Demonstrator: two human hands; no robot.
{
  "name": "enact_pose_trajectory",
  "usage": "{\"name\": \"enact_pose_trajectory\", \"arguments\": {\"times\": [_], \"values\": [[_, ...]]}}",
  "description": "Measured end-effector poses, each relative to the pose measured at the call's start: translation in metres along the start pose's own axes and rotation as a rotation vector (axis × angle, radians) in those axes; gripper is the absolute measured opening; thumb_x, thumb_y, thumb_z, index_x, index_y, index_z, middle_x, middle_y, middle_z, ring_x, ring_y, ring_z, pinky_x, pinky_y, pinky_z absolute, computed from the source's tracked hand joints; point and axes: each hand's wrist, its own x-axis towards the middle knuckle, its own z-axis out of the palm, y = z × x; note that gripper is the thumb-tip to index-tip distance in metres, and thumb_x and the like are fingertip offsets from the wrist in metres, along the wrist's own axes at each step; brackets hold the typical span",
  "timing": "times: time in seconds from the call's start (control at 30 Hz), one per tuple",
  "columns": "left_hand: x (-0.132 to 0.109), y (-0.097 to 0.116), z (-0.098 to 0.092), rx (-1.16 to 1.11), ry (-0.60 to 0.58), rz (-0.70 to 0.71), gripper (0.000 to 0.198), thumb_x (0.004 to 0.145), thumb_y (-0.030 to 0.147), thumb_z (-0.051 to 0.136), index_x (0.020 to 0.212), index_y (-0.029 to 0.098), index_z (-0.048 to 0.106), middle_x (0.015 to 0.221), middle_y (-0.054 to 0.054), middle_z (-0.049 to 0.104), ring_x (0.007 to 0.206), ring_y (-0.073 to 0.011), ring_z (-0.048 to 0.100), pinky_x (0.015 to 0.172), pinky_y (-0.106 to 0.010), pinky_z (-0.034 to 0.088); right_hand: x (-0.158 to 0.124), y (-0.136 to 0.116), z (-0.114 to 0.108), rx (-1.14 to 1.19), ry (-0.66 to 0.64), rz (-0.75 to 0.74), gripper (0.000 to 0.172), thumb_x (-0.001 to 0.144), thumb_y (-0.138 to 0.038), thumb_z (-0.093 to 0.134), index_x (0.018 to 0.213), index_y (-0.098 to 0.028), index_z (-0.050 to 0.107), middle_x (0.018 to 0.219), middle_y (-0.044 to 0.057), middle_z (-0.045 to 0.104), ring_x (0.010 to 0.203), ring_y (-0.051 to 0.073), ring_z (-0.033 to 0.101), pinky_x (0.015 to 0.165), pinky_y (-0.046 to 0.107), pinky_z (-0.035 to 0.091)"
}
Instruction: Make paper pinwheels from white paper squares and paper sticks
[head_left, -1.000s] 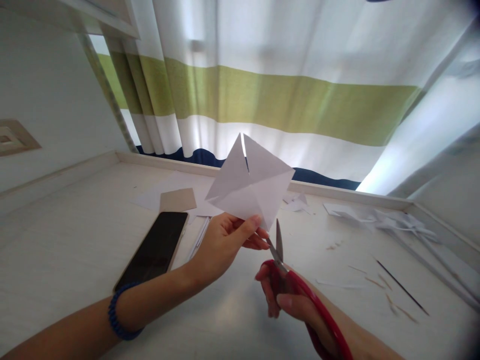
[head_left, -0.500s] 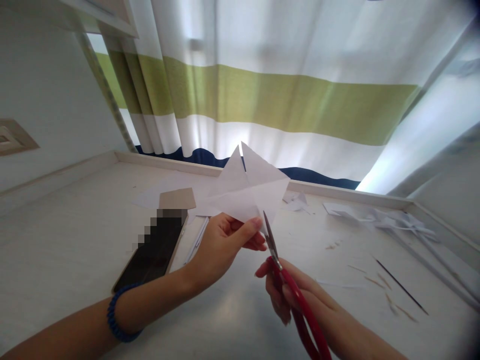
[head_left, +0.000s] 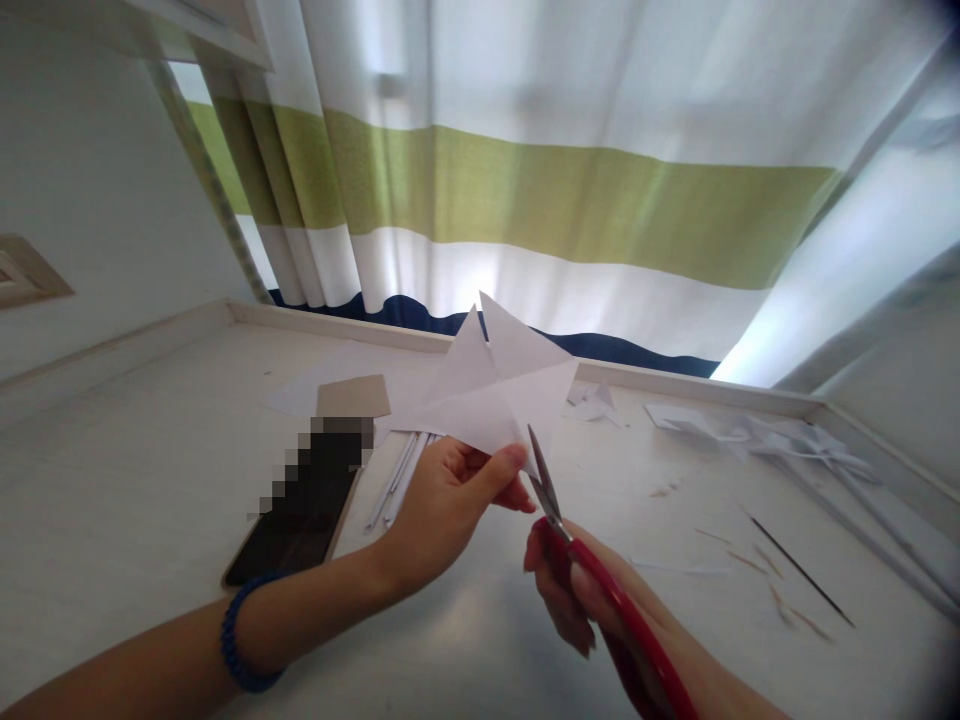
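Observation:
My left hand [head_left: 450,495] pinches the lower corner of a folded white paper square [head_left: 499,385], held up above the white table [head_left: 135,480]. A slit runs down from the paper's top point. My right hand [head_left: 585,600] grips red-handled scissors [head_left: 600,590]. Their blades [head_left: 544,485] are closed together and sit against the paper's bottom corner, just right of my left thumb. A blue coiled band [head_left: 236,640] is on my left wrist.
A dark phone [head_left: 307,510] lies left of my left hand, with a brown card piece [head_left: 352,395] and white sheets behind it. Thin white strips [head_left: 397,480] lie under my left hand. Paper offcuts [head_left: 750,435] and a thin dark stick [head_left: 799,572] lie at the right. A striped curtain [head_left: 570,200] hangs behind.
The scissors have gone from open blades below the paper to closed blades at its bottom corner. My left hand has lowered and tilted the paper flatter.

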Motion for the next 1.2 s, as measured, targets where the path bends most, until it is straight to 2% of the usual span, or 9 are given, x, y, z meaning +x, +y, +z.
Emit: {"name": "enact_pose_trajectory", "arguments": {"times": [0.5,0.77,1.2], "values": [[-0.001,-0.004,0.001,0.042,-0.008,0.027,0.032,0.081,0.032,0.054,0.056,0.012,0.060,0.053,0.002,0.062,0.053,-0.0072,0.060,0.058,-0.015,0.050,-0.002,-0.006,0.007,0.099,-0.002,0.086,0.041,0.079,-0.058,0.040,0.088,-0.019,0.047,0.063,-0.004,0.035,0.056,0.010,0.031,0.058,0.027,0.029],[0.000,-0.004,0.001,0.032,-0.001,0.027,0.032,0.081,0.032,0.054,0.056,0.013,0.062,0.053,0.003,0.063,0.052,-0.0064,0.059,0.057,-0.013,0.050,-0.005,-0.010,0.005,-0.003,0.016,0.092,0.042,0.079,-0.060,0.037,0.089,-0.020,0.046,0.066,-0.003,0.040,0.060,0.012,0.035,0.064,0.030,0.032],[-0.001,-0.005,0.000,0.030,0.000,0.030,0.030,0.080,0.032,0.055,0.059,0.013,0.061,0.054,0.002,0.063,0.054,-0.0072,0.059,0.058,-0.015,0.050,-0.005,-0.010,0.005,-0.021,0.040,0.077,0.039,0.080,-0.057,0.039,0.087,-0.019,0.047,0.069,-0.001,0.042,0.062,0.012,0.036,0.062,0.028,0.033]]}}
